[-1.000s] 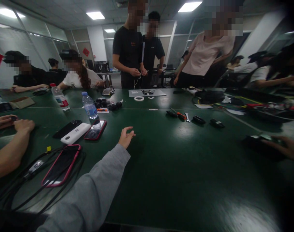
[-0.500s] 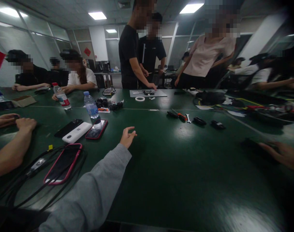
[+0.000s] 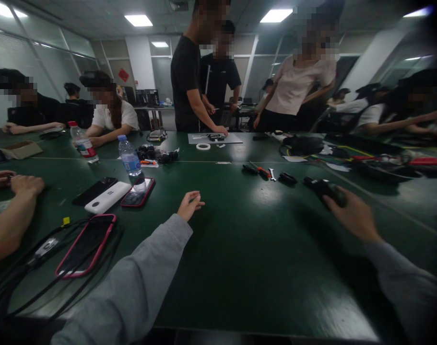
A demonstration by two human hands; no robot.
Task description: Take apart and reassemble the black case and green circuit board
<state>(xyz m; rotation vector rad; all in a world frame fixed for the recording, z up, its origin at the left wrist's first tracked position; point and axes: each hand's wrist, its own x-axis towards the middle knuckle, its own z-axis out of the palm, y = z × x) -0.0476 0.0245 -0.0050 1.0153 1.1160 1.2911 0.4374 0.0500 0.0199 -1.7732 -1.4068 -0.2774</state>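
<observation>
My right hand (image 3: pixel 357 218) reaches in from the right, its fingers closed around a dark, rounded object (image 3: pixel 336 195) whose kind I cannot make out. Just beyond it a small black item (image 3: pixel 312 182) lies on the table; whether the two touch is unclear. My left hand (image 3: pixel 189 207) hovers over the green table (image 3: pixel 240 258) with loosely bent fingers, thumb apart, holding nothing. To its left lies a phone with a red edge (image 3: pixel 138 192). Beyond my hands are a black item (image 3: pixel 288 178), a small wrench (image 3: pixel 272 175) and an orange-and-black tool (image 3: pixel 263 172).
At left are a white power bank (image 3: pixel 108 198), a black phone (image 3: pixel 95 190), a pink-cased phone (image 3: pixel 87 247) with black cables, and two bottles, one blue-capped (image 3: pixel 129 157). Another person's arm (image 3: pixel 15 218) rests at far left. A tape roll (image 3: pixel 203 146) lies near people standing opposite.
My right hand, with the dark object, has moved left and forward to the small black item. My left hand stays nearly in place, fingers slightly more bent. The view has turned slightly right.
</observation>
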